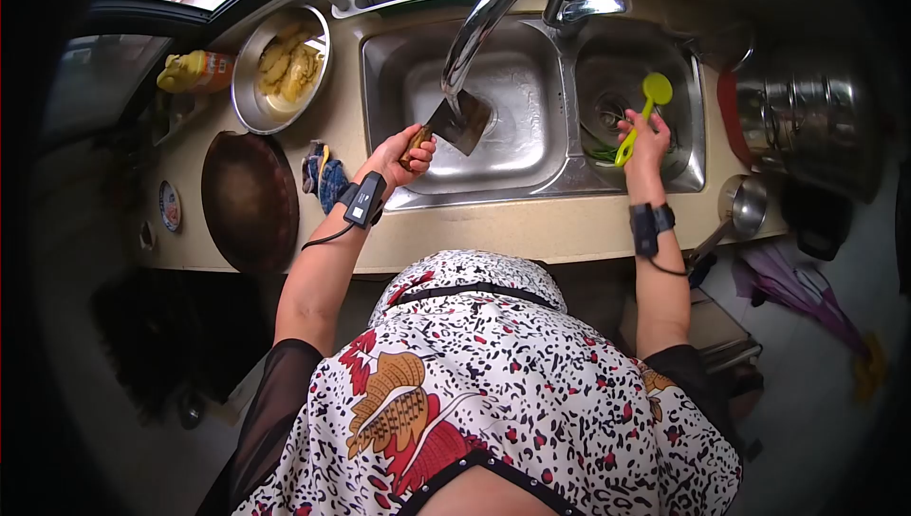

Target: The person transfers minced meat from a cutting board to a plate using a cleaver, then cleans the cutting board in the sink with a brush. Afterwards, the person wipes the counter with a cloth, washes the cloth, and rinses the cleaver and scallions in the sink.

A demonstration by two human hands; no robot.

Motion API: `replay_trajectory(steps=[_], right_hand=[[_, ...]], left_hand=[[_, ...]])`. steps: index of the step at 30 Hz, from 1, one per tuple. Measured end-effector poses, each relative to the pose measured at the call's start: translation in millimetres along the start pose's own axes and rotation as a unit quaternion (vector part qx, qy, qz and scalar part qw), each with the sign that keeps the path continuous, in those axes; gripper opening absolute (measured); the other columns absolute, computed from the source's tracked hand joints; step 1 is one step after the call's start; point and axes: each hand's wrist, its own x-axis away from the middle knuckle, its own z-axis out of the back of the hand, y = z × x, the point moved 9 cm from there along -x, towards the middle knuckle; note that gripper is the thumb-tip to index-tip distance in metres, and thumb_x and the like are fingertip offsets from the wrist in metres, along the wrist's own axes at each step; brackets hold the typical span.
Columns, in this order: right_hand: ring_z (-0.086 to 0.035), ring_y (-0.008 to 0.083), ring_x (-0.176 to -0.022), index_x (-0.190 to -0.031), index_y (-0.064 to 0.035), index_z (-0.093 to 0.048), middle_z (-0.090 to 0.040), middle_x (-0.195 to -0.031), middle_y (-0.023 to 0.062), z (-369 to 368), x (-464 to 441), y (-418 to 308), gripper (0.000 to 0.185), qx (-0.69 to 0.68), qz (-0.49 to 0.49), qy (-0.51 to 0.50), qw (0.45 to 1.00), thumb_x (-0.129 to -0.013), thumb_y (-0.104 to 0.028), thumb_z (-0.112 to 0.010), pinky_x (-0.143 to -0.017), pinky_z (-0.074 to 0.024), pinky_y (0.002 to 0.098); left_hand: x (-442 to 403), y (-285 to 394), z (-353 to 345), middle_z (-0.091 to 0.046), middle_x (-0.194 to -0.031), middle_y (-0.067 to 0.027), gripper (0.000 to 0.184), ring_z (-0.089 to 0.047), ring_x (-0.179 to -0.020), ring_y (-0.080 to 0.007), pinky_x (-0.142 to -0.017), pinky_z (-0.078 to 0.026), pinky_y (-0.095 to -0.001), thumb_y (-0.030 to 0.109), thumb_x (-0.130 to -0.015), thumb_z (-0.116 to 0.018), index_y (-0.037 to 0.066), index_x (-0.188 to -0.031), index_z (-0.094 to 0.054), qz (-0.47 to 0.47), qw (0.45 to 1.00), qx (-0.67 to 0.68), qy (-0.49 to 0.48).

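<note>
My left hand point(403, 156) is wrapped round the wooden handle of a cleaver point(463, 123). The dark blade lies under the faucet point(467, 37), over the large sink basin point(531, 155), with water running onto it. My right hand point(646, 141) holds a yellow-green brush point(656, 89) by its handle above the small basin point(688, 108). The round head of the brush points away from me. Some green scraps point(604, 152) lie in the small basin beneath that hand.
On the left counter are a metal bowl point(322, 75) of yellowish pieces, a yellow bottle point(195, 72), a dark round pan point(249, 203) and a blue cloth point(331, 182). A ladle point(748, 206) and a large metal pot point(792, 112) stand at the right.
</note>
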Motion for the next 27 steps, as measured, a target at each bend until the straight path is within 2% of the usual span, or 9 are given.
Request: replay_trajectory(steps=[5, 7, 10, 13, 15, 17, 19, 22, 27], right_hand=[[-0.056, 0.0120, -0.052, -0.127, -0.0028, -0.040, -0.058, -0.066, 0.0063, -66, 111, 24, 0.037, 0.158, 0.010, -0.293, 0.943, -0.092, -0.012, -0.051, -0.040, -0.0450, 0.0239], [-0.057, 0.0124, -0.051, -0.120, -0.0027, -0.051, -0.058, -0.063, 0.0070, -90, 144, 56, 0.031, 0.180, -0.070, -0.346, 0.918, -0.091, -0.014, -0.052, -0.043, -0.0466, 0.0277], [-0.062, 0.0238, -0.056, -0.109, -0.0013, -0.059, -0.061, -0.067, 0.0150, -132, 156, 87, 0.025, 0.327, 0.093, -0.414, 0.844, -0.089, -0.015, -0.052, -0.052, -0.0497, 0.0377], [-0.063, 0.0376, -0.067, -0.101, 0.0007, -0.062, -0.062, -0.073, 0.0219, -140, 102, 104, 0.024, 0.506, 0.297, -0.281, 0.760, -0.087, -0.014, -0.050, -0.063, -0.0487, 0.0458], [-0.061, 0.0416, -0.072, -0.100, 0.0005, -0.062, -0.062, -0.074, 0.0235, -131, 58, 110, 0.023, 0.509, 0.216, -0.235, 0.799, -0.086, -0.013, -0.049, -0.064, -0.0476, 0.0480], [-0.061, 0.0429, -0.075, -0.099, 0.0005, -0.062, -0.061, -0.075, 0.0243, -128, 54, 103, 0.023, 0.477, 0.189, -0.218, 0.830, -0.086, -0.013, -0.048, -0.064, -0.0468, 0.0488], [-0.061, 0.0414, -0.075, -0.098, 0.0006, -0.062, -0.061, -0.075, 0.0244, -137, 80, 52, 0.023, 0.411, 0.223, -0.228, 0.854, -0.087, -0.015, -0.049, -0.064, -0.0465, 0.0482], [-0.062, 0.0403, -0.078, -0.102, -0.0002, -0.062, -0.061, -0.077, 0.0252, -155, 122, 45, 0.024, 0.375, 0.176, -0.326, 0.850, -0.087, -0.016, -0.051, -0.066, -0.0467, 0.0473], [-0.062, 0.0404, -0.081, -0.096, 0.0005, -0.063, -0.061, -0.079, 0.0257, -164, 140, 67, 0.023, 0.437, 0.260, -0.352, 0.786, -0.087, -0.016, -0.050, -0.068, -0.0476, 0.0479]], left_hand=[[-1, 6, 0, -0.044, -0.063, 0.0015, 0.036, -0.031, -0.040, -0.0031, -0.033, -0.022, -0.0173, 0.038, -0.098, -0.036, 0.004, -0.090, -0.044, -0.002, 1.000, -0.018, -0.003], [2, 5, -4, -0.044, -0.063, 0.0017, 0.036, -0.031, -0.040, -0.0030, -0.033, -0.022, -0.0174, 0.038, -0.098, -0.036, 0.004, -0.089, -0.045, 0.001, 1.000, -0.022, -0.012], [11, 6, -9, -0.044, -0.061, 0.0018, 0.036, -0.031, -0.039, -0.0032, -0.033, -0.022, -0.0177, 0.038, -0.098, -0.038, 0.004, -0.089, -0.046, -0.008, 0.999, -0.049, -0.011], [20, 11, -5, -0.045, -0.060, 0.0014, 0.036, -0.032, -0.038, -0.0038, -0.032, -0.024, -0.0185, 0.039, -0.096, -0.043, 0.004, -0.089, -0.048, -0.054, 0.987, -0.147, 0.041], [32, 13, -5, -0.047, -0.059, 0.0008, 0.036, -0.034, -0.038, -0.0042, -0.032, -0.025, -0.0197, 0.040, -0.096, -0.044, 0.005, -0.087, -0.049, -0.094, 0.960, -0.252, 0.083], [53, 23, -22, -0.051, -0.059, 0.0004, 0.035, -0.044, -0.042, -0.0067, -0.035, -0.032, -0.0223, 0.038, -0.092, -0.053, 0.005, -0.081, -0.052, -0.200, 0.865, -0.448, 0.107], [63, 43, -40, -0.058, -0.061, -0.0055, 0.028, -0.055, -0.048, -0.0180, -0.043, -0.042, -0.0318, 0.032, -0.084, -0.064, 0.005, -0.082, -0.056, -0.346, 0.610, -0.693, 0.168], [88, 29, -84, -0.062, -0.068, -0.0125, 0.025, -0.062, -0.063, -0.0301, -0.058, -0.048, -0.0410, 0.025, -0.074, -0.070, 0.006, -0.085, -0.058, -0.471, 0.304, -0.804, 0.198], [83, 23, -92, -0.062, -0.071, -0.0137, 0.025, -0.061, -0.072, -0.0342, -0.064, -0.048, -0.0444, 0.022, -0.068, -0.071, 0.008, -0.086, -0.060, -0.449, 0.293, -0.824, 0.182]])
